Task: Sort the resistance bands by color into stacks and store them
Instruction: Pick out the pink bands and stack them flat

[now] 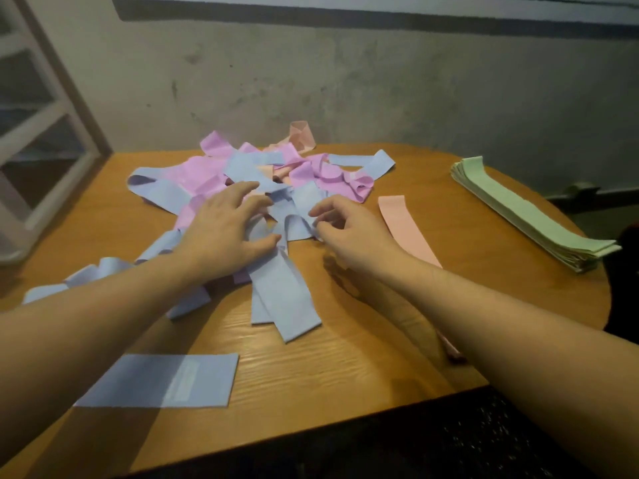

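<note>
resistance bands fill most of what we see: a loose heap of blue, purple and peach ones [242,181] lies tangled across the middle and far side of the wooden table [345,357], with blue strips trailing toward its left and near edges. behind the table we see a stained grey wall [380,81], and at the left a white window frame [45,108].

on the far right of the table we see a neat stack of green bands [529,212], well apart from the heap. at the near left a single blue band [162,380] lies flat by itself. between the heap and the green stack a peach band [404,226] lies flat, its near end hidden under our right forearm.

our left hand [224,233] rests on the near part of the heap, fingers spread and lightly bent over blue and purple strips, gripping nothing that we can make out. our right hand [349,233] has its fingers curled, and thumb and forefinger appear to pinch the edge of a looped blue band [297,226] at the heap's near side.
</note>
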